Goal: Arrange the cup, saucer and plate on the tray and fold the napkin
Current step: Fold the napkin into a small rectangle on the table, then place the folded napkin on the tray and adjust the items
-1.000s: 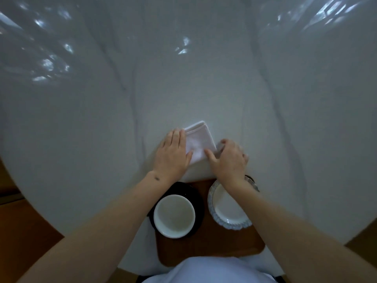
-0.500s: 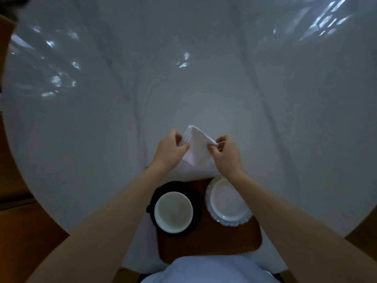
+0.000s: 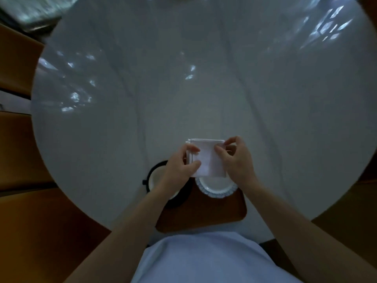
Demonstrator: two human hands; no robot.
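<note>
Left hand [image 3: 179, 167] pinched shut on the folded napkin [image 3: 207, 158] at its left edge, above the cup [image 3: 156, 178] on its dark saucer [image 3: 177, 202]. Right hand [image 3: 237, 160] nipping the napkin's right edge — fingers curled. Plate [image 3: 217, 188] just beneath, on the tray [image 3: 204, 215]. Open table [image 3: 204, 88] beyond — wide, bare.
</note>
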